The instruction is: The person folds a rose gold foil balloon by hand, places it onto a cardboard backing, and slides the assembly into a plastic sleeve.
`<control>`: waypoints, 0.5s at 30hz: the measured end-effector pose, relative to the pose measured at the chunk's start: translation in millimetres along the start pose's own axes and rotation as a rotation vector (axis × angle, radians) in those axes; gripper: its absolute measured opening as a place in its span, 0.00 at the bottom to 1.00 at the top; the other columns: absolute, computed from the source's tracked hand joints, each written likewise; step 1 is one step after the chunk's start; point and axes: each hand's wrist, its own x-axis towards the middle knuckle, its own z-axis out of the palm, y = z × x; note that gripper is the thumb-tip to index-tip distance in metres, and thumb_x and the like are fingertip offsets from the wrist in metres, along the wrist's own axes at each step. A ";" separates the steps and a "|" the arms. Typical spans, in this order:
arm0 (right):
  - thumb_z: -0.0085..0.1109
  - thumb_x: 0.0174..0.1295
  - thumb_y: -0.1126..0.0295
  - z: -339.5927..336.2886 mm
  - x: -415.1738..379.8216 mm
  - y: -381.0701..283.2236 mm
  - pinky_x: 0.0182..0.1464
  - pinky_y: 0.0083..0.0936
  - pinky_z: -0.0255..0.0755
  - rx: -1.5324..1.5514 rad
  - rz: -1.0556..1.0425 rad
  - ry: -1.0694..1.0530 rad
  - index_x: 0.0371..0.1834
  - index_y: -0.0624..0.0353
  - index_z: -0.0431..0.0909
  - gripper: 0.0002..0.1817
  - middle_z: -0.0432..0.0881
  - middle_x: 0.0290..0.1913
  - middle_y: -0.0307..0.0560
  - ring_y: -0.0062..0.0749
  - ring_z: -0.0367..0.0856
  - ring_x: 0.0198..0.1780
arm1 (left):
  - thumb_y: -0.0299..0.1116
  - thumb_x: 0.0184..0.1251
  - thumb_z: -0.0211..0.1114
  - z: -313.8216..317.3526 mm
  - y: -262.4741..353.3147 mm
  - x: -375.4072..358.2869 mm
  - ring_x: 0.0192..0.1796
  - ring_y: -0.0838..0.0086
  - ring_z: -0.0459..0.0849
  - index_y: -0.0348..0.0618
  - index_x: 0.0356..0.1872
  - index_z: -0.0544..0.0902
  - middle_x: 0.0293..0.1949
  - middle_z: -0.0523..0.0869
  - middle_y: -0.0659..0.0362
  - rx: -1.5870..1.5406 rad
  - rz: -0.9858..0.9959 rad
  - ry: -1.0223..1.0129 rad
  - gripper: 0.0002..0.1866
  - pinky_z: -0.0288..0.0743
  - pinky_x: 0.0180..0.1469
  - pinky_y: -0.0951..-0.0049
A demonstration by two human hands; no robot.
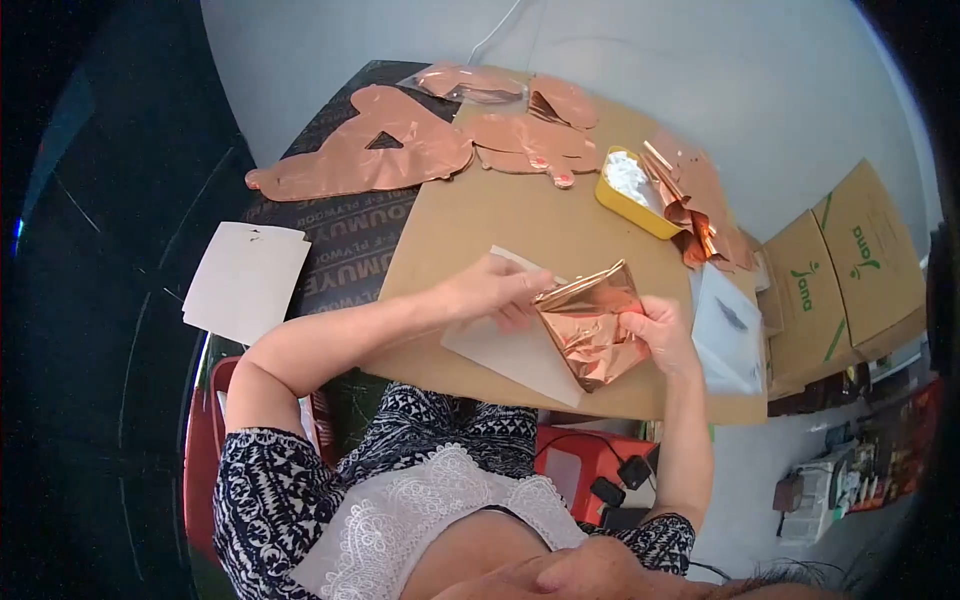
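A folded rose-gold foil balloon (592,335) is held between my two hands above the cardboard-covered table. My left hand (500,290) pinches its upper left corner, fingers curled and partly hidden behind the foil. On the opposite side, my right hand (660,328) grips the right edge, thumb pressed flat on the shiny front. Beneath the foil and my left hand lies a white sheet of card (520,362), partly covered. Clear plastic sleeves (728,330) are just right of my right hand.
Flat A-shaped foil balloons (350,150) and other foil pieces (525,140) lie along the back. A yellow tub (640,213) with white material stands beside loose foil sheets (700,190). White cards (248,280) overhang the left edge; cardboard boxes (840,275) stand right.
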 end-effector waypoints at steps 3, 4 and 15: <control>0.65 0.58 0.65 5.2 10.5 -2.2 0.20 0.12 0.57 -0.038 0.048 -0.054 0.30 0.60 0.82 0.09 0.78 0.23 0.30 0.09 0.67 0.20 | 0.34 0.69 0.59 6.1 2.6 -5.9 0.39 0.71 0.85 0.25 0.50 0.76 0.41 0.83 0.51 -0.064 -0.040 -0.076 0.18 0.82 0.40 0.73; 0.63 0.58 0.66 8.3 13.0 -2.3 0.19 0.12 0.57 -0.048 0.054 -0.076 0.30 0.60 0.82 0.08 0.78 0.23 0.30 0.09 0.67 0.19 | 0.31 0.69 0.59 6.3 -6.7 -3.9 0.39 0.71 0.85 0.25 0.50 0.75 0.41 0.83 0.51 -0.088 -0.028 -0.092 0.17 0.82 0.40 0.74; 0.59 0.60 0.69 42.1 60.4 -2.3 0.17 0.16 0.58 -0.160 0.320 -0.160 0.23 0.60 0.79 0.09 0.74 0.19 0.32 0.13 0.66 0.17 | 0.24 0.68 0.55 10.1 -37.7 -18.4 0.34 0.73 0.84 0.27 0.42 0.78 0.38 0.83 0.53 -0.275 -0.066 0.164 0.09 0.83 0.33 0.78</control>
